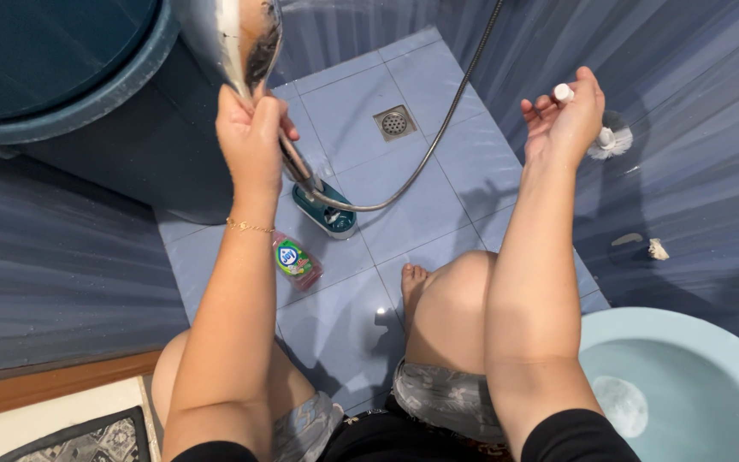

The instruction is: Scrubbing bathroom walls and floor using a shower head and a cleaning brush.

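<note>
Left hand [250,137]: closed around the handle of a metal pan [233,34], raised over the floor, pan tilted on edge, dark soot or residue on the visible face.
Right hand [564,120]: closed around the white handle of a brush [611,141], bristle head pointing away toward the wall, well apart from the pan.
Shower hose [438,128]: draped from upper right down across the tiled floor [438,205], end lying at a teal holder [327,214] just below the left hand; whether touched by the fingers, cannot tell.
Soap pouch [295,259]: flat on the floor, beside the left forearm, near the teal holder.
Basin [729,359]: light blue, holding water, at lower right beside the right knee.
Tub [62,94]: large dark blue, at upper left, just behind the pan.
Drain [394,122]: between pan and brush, uncovered by objects.
Risk, grip: wet, soapy handle held by one hand only; likely slip, pan dropping onto the bare foot [412,282] or the tiles.
Risk, footing: glossy wet floor under a low squat; likely loss of balance on any reach forward.
Risk, hose: loop lying across the work area; possible snag on wrist or pan, pulling the holder over.
Risk, pouch: lying close to the knee; possible squeeze and spill, making tiles slicker.
Risk, splash: brush bristles flicking dirty water toward the basin.
</note>
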